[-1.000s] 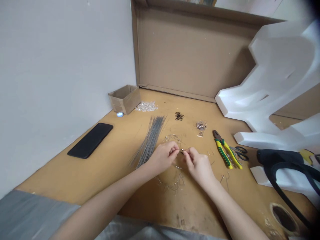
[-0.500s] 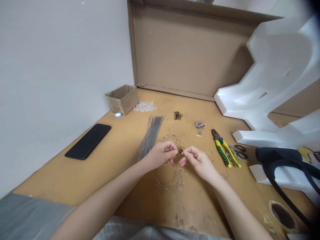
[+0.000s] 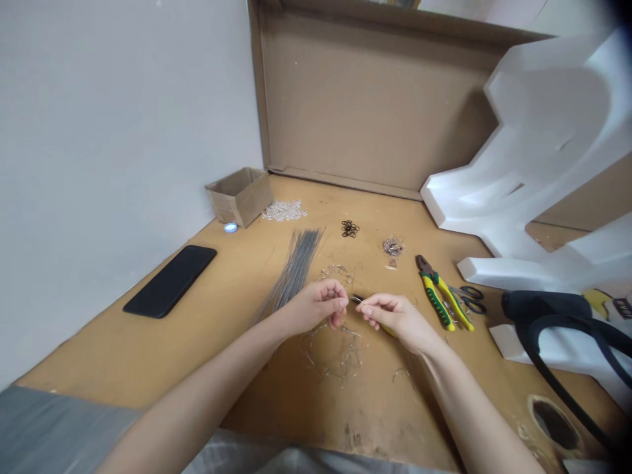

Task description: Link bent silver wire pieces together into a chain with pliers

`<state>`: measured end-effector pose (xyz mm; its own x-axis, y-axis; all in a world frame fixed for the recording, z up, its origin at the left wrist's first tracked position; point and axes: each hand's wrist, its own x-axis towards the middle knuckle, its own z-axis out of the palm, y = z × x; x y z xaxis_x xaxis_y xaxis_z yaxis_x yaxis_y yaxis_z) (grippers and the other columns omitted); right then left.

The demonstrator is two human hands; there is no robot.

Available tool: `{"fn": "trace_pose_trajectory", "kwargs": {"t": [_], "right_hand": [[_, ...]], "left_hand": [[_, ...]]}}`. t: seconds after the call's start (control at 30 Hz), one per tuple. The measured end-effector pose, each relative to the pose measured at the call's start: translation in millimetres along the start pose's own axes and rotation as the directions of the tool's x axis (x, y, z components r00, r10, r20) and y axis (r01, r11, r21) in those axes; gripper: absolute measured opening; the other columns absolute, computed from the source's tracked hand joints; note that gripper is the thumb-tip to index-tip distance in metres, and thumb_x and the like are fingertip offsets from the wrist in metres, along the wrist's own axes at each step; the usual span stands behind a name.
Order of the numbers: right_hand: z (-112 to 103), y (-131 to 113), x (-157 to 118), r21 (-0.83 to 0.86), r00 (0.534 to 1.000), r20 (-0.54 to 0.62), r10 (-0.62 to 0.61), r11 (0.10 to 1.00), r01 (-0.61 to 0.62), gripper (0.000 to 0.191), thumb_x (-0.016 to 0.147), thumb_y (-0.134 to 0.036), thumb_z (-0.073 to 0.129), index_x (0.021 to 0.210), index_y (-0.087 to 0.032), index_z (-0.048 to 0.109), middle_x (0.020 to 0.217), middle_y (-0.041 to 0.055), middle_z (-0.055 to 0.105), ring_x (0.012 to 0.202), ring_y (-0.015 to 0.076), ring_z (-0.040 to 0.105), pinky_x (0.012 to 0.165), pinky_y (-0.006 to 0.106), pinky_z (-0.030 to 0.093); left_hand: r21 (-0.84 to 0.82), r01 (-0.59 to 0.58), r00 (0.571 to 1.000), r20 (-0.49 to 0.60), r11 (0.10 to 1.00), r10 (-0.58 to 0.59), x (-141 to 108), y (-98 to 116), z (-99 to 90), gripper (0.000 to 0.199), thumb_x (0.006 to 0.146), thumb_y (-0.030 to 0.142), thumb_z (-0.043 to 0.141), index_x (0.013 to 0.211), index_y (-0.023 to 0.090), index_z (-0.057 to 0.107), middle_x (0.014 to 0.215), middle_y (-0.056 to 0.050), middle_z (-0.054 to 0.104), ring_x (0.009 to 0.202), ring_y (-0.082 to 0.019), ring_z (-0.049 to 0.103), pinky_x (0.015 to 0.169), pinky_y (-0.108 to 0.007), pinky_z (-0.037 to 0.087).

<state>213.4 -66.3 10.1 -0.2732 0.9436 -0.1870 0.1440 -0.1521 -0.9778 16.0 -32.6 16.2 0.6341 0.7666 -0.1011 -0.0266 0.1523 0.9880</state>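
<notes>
My left hand is closed in a pinch over the wooden table; whatever sits between its fingertips is too fine to make out. Just to its right, my right hand is wrapped round small pliers. Their dark metal tip points at my left fingertips, and a bit of yellow handle shows below the palm. Under the hands lies a loose ring of bent wire pieces, with more bent wires just beyond. A bundle of straight grey wires lies beside my left hand, partly covered by the forearm.
Yellow-green pliers and scissors lie to the right. Farther back are black rings, a silver wire pile, clear small pieces and a cardboard box. A black phone lies left; white foam stands right.
My right hand has shifted slightly right and turned, so more of the pliers' tip and their yellow handle show. My left hand stays nearly in place, still pinched.
</notes>
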Motion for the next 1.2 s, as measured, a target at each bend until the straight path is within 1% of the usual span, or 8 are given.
{"fn": "trace_pose_trajectory", "kwargs": {"t": [0.13, 0.3, 0.47, 0.6, 0.7, 0.87, 1.03, 1.2], "right_hand": [[0.8, 0.2, 0.2, -0.006, 0.999, -0.019, -0.035, 0.999, 0.035, 0.025, 0.071, -0.038, 0.066, 0.08, -0.015, 0.068, 0.066, 0.0006, 0.06, 0.056, 0.0081, 0.048, 0.057, 0.023, 0.04], [3.9, -0.3, -0.3, -0.091, 0.993, -0.084, -0.082, 0.993, 0.075, 0.025, 0.072, -0.039, 0.064, 0.079, -0.015, 0.068, 0.068, 0.0016, 0.06, 0.056, 0.0089, 0.047, 0.056, 0.023, 0.04], [7.8, 0.0, 0.5, -0.185, 0.97, -0.176, -0.165, 0.974, 0.132, 0.025, 0.072, -0.039, 0.063, 0.078, -0.016, 0.068, 0.066, 0.0015, 0.059, 0.056, 0.0103, 0.048, 0.056, 0.025, 0.04], [12.2, -1.2, 0.3, -0.287, 0.945, -0.23, -0.232, 0.944, 0.162, 0.022, 0.074, -0.038, 0.061, 0.076, -0.017, 0.069, 0.066, 0.0019, 0.058, 0.058, 0.0118, 0.05, 0.057, 0.025, 0.04], [13.2, -2.1, -0.3, -0.356, 0.942, -0.22, -0.253, 0.92, 0.164, 0.021, 0.075, -0.037, 0.061, 0.075, -0.018, 0.07, 0.066, 0.0025, 0.059, 0.06, 0.0131, 0.052, 0.058, 0.025, 0.041], [11.7, -1.5, -0.3, -0.377, 0.956, -0.181, -0.231, 0.914, 0.149, 0.019, 0.074, -0.034, 0.061, 0.078, -0.018, 0.07, 0.072, 0.004, 0.064, 0.062, 0.0139, 0.054, 0.059, 0.026, 0.043], [17.0, 0.1, 0.4, -0.365, 0.956, -0.176, -0.236, 0.917, 0.16, 0.018, 0.075, -0.034, 0.06, 0.076, -0.018, 0.069, 0.07, 0.0028, 0.062, 0.059, 0.0123, 0.053, 0.057, 0.025, 0.042], [20.8, 2.4, 1.8, -0.285, 0.969, -0.147, -0.197, 0.947, 0.149, 0.019, 0.073, -0.036, 0.062, 0.075, -0.019, 0.068, 0.067, 0.0015, 0.062, 0.058, 0.0115, 0.053, 0.056, 0.024, 0.043]], "left_hand": [[-0.002, -0.027, 0.999, -0.025, 1.0, 0.027, -0.2, 1.1, 0.9, 0.023, 0.076, 0.034, 0.058, 0.075, 0.014, 0.047, 0.052, 0.005, 0.054, 0.042, -0.006, 0.05, 0.046, -0.019, 0.042], [0.022, -0.034, 0.999, -0.024, 0.999, 0.034, -0.1, 0.8, -0.2, 0.022, 0.075, 0.033, 0.058, 0.075, 0.014, 0.047, 0.051, 0.005, 0.054, 0.042, -0.006, 0.049, 0.046, -0.019, 0.041], [0.006, -0.03, 1.0, 0.006, 1.0, 0.03, 0.2, 0.4, -0.6, 0.022, 0.075, 0.033, 0.058, 0.075, 0.014, 0.046, 0.053, 0.005, 0.055, 0.044, -0.007, 0.052, 0.047, -0.02, 0.044], [0.02, -0.034, 0.999, -0.021, 0.999, 0.035, 1.0, -0.1, -1.5, 0.022, 0.074, 0.033, 0.059, 0.075, 0.014, 0.048, 0.053, 0.005, 0.054, 0.043, -0.007, 0.051, 0.046, -0.02, 0.043], [0.071, -0.027, 0.998, -0.048, 0.997, 0.031, 1.7, -1.8, -1.8, 0.024, 0.074, 0.036, 0.059, 0.076, 0.013, 0.052, 0.052, 0.005, 0.053, 0.042, -0.006, 0.049, 0.046, -0.02, 0.042], [0.129, -0.049, 0.993, -0.099, 0.99, 0.062, 3.3, -5.7, -2.2, 0.026, 0.075, 0.039, 0.058, 0.076, 0.013, 0.054, 0.046, 0.006, 0.049, 0.042, -0.006, 0.046, 0.045, -0.019, 0.041], [0.149, -0.033, 0.994, -0.1, 0.988, 0.048, 3.6, -6.0, -0.9, 0.023, 0.074, 0.037, 0.06, 0.076, 0.014, 0.059, 0.054, 0.005, 0.052, 0.042, -0.005, 0.044, 0.043, -0.017, 0.035], [0.183, -0.129, 0.981, -0.122, 0.975, 0.153, 5.0, -7.4, 2.7, 0.017, 0.072, 0.03, 0.062, 0.074, 0.013, 0.065, 0.069, -0.001, 0.065, 0.065, -0.011, 0.056, 0.064, -0.021, 0.042]]}}
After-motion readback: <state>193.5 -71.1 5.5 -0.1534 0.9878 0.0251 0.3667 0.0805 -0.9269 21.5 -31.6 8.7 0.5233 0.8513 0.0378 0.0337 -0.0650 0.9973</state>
